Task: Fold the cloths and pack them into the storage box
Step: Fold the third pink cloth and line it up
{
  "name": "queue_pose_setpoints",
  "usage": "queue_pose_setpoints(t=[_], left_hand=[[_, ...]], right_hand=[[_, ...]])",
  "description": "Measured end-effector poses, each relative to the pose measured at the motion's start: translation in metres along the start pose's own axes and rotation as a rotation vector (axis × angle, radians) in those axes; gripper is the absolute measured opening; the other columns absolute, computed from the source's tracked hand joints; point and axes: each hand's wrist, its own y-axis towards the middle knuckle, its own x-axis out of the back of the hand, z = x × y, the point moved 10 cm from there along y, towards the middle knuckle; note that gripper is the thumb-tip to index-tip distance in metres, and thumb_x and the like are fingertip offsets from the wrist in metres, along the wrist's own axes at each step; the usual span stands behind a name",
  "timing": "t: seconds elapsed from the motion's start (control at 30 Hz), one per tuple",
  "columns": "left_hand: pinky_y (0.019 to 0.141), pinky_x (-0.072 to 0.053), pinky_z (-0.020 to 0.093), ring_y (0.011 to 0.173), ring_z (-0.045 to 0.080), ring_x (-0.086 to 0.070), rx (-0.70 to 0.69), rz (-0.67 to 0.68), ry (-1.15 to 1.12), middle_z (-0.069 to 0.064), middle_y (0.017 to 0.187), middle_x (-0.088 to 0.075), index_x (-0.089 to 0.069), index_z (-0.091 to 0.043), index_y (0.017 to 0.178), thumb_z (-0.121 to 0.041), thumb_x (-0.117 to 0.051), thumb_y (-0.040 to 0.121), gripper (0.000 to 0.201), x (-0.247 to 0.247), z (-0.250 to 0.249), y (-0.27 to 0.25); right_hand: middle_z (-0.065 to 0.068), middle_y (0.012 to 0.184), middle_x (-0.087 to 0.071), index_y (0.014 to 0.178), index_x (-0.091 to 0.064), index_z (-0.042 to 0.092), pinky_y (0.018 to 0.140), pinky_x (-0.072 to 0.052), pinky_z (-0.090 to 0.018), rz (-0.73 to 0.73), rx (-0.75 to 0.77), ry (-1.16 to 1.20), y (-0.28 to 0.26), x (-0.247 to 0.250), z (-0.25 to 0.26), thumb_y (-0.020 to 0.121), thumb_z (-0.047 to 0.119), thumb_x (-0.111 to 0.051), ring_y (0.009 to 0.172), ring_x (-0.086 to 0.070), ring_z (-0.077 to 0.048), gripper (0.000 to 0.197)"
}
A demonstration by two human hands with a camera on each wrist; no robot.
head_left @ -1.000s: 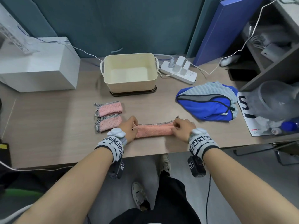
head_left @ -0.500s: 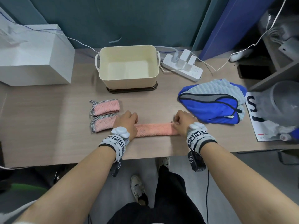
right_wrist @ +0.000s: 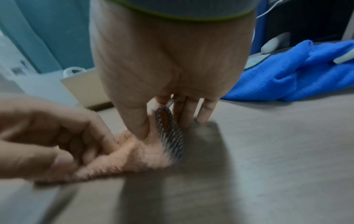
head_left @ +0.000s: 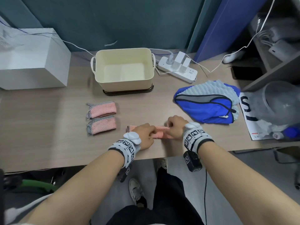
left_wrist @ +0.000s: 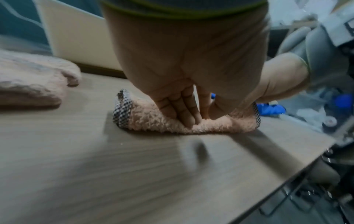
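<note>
A fluffy pink cloth (head_left: 159,134) with checkered end bands lies near the table's front edge, partly doubled over. My left hand (head_left: 144,135) presses and pinches its middle with curled fingers (left_wrist: 184,112) and thumb. My right hand (head_left: 176,127) pinches the cloth's checkered right end (right_wrist: 170,136) between thumb and fingers, raised over the rest of the cloth (right_wrist: 138,156). Two folded pink cloths (head_left: 102,109) (head_left: 102,126) lie side by side to the left. The cream storage box (head_left: 126,85) stands open behind them, nothing visible inside. A blue and pale-blue cloth pile (head_left: 206,108) sits to the right.
A white power strip (head_left: 178,69) with plugs and cables lies right of the box. A large white carton (head_left: 32,62) stands at the back left. Papers and clear plastic items (head_left: 276,104) crowd the right edge. The table's front edge (head_left: 97,164) runs just under my wrists.
My right hand has lifted the cloth's right end and carried it left, shortening the strip. My left hand has shifted right from the cloth's left end onto its middle.
</note>
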Motion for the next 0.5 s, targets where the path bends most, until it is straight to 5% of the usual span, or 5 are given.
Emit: queue_pose_setpoints(t=[0.1, 0.17, 0.3, 0.4, 0.5], left_hand=[[0.078, -0.054, 0.027, 0.083, 0.006, -0.064, 0.091, -0.071, -0.226, -0.013, 0.094, -0.064, -0.066, -0.033, 0.106, -0.055, -0.067, 0.079, 0.035, 0.013, 0.008, -0.005], [0.080, -0.054, 0.025, 0.085, 0.004, -0.066, 0.160, -0.094, -0.388, -0.013, 0.091, -0.069, -0.065, -0.034, 0.103, -0.072, -0.066, 0.068, 0.051, 0.023, 0.014, -0.010], [0.081, -0.060, 0.033, 0.084, 0.008, -0.072, 0.253, -0.126, -0.556, -0.009, 0.088, -0.074, -0.064, -0.036, 0.103, -0.074, -0.076, 0.057, 0.061, 0.032, 0.032, -0.019], [0.079, -0.056, 0.028, 0.084, 0.007, -0.069, 0.290, -0.111, -0.455, -0.012, 0.085, -0.072, -0.059, -0.037, 0.105, -0.056, -0.086, 0.060, 0.056, 0.033, 0.044, -0.025], [0.075, -0.053, 0.027, 0.083, 0.008, -0.065, 0.329, -0.092, -0.331, -0.015, 0.085, -0.068, -0.059, -0.035, 0.105, -0.056, -0.085, 0.057, 0.059, 0.027, 0.054, -0.037]], right_hand=[[-0.004, 0.085, -0.071, 0.087, -0.056, 0.020, 0.067, -0.050, -0.031, -0.037, -0.043, 0.489, -0.005, 0.004, 0.012, 0.086, 0.047, -0.067, 0.069, -0.061, -0.018, 0.029], [-0.008, 0.078, -0.066, 0.097, -0.053, 0.018, 0.071, -0.049, -0.036, -0.001, -0.052, 0.739, -0.009, 0.005, 0.026, 0.095, 0.044, -0.059, 0.065, -0.059, -0.022, 0.027], [-0.025, 0.098, -0.071, 0.112, -0.050, 0.016, 0.073, -0.054, -0.036, 0.162, -0.049, 1.109, -0.018, 0.003, 0.063, 0.105, 0.028, -0.046, 0.080, -0.069, -0.035, 0.014], [-0.024, 0.107, -0.072, 0.112, -0.052, 0.016, 0.082, -0.057, -0.038, 0.197, -0.051, 1.162, -0.018, -0.004, 0.074, 0.105, 0.022, -0.048, 0.094, -0.072, -0.037, 0.010], [-0.016, 0.107, -0.070, 0.103, -0.055, 0.019, 0.069, -0.051, -0.031, 0.016, -0.017, 0.845, -0.011, -0.004, 0.065, 0.097, 0.003, -0.052, 0.080, -0.066, -0.023, 0.017]])
